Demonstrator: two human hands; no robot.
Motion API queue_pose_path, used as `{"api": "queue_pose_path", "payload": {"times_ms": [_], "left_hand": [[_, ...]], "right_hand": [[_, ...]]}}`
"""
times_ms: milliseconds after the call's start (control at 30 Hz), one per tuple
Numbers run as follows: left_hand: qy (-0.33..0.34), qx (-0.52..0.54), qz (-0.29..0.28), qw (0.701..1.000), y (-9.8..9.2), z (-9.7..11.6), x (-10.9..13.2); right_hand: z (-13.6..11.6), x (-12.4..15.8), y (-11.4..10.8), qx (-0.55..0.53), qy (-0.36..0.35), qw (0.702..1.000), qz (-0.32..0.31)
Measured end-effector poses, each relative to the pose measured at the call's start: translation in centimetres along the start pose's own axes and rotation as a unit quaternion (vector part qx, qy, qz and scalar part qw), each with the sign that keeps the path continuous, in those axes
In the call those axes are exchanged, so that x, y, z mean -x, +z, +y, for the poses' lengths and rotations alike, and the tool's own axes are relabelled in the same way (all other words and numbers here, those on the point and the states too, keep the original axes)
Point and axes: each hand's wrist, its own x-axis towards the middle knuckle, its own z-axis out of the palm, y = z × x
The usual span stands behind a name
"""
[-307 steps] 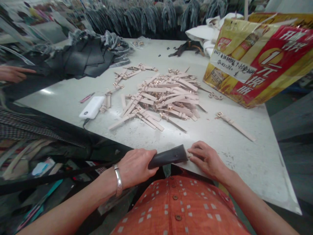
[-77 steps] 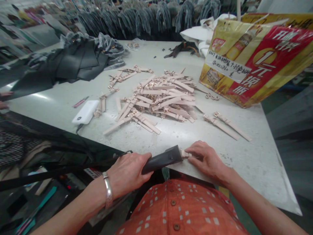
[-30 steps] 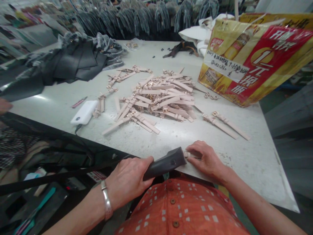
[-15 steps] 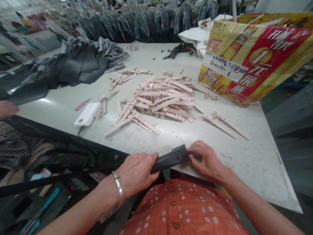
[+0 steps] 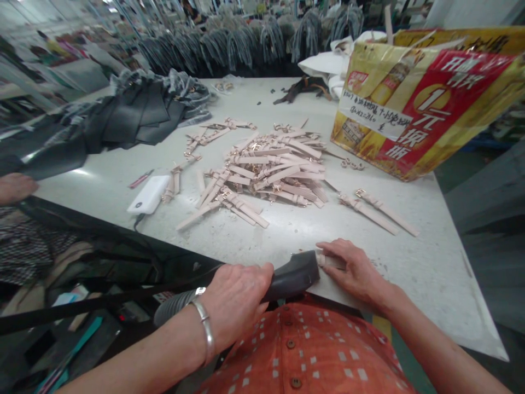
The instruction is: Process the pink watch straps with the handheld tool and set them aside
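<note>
My left hand (image 5: 241, 287) is closed around a black hand-held nozzle (image 5: 294, 276), with a grey ribbed hose-like part (image 5: 174, 306) showing behind the wrist. Just past the nozzle's front end, my right hand (image 5: 355, 273) pinches a pale beige buckle strap (image 5: 333, 261) between thumb and fingers. One end of that strap is at the nozzle's mouth; whether they touch I cannot tell. Beyond my hands lies a heap of similar straps (image 5: 283, 169) with gold-coloured buckles. Two separate straps (image 5: 388, 213) lie to the right of the heap.
A yellow and red carton (image 5: 410, 109) stands at the table's right edge. On the left are a white power bank (image 5: 148, 195) with a cable and a pile of black leather-like pieces (image 5: 135, 109). Another person's hand (image 5: 16, 187) rests at the left edge.
The nozzle has tilted and shifted slightly down, bringing the ribbed part into view. My right fingers have opened out a little, so the beige strap shows between them.
</note>
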Motion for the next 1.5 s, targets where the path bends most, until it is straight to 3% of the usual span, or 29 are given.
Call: {"api": "queue_pose_path", "payload": {"times_ms": [200, 433, 733, 1133, 1300, 1500], "left_hand": [[0.023, -0.012, 0.010, 1.000, -0.2, 0.7, -1.1], [0.005, 0.007, 0.009, 1.000, 0.0, 0.5, -2.2], [-0.020, -0.011, -0.023, 0.999, -0.3, -1.5, -0.1], [-0.008, 0.016, 0.000, 1.000, 0.3, 0.8, -2.2], [-0.038, 0.030, 0.015, 0.999, 0.2, -0.8, -2.0], [-0.110, 0.043, 0.011, 0.993, 0.8, -3.9, 0.0]], "right_hand": [[0.7, 0.2, 0.0, -0.035, 0.027, 0.999, -0.005], [0.8, 0.2, -0.1, -0.028, 0.028, 0.999, -0.003], [0.9, 0.1, 0.0, -0.051, 0.005, 0.999, -0.005], [1.1, 0.2, -0.3, -0.049, 0.024, 0.998, -0.010], [0.8, 0.1, -0.1, -0.047, 0.012, 0.999, -0.001], [0.2, 0.1, -0.2, -0.019, 0.004, 1.000, 0.004]]}}
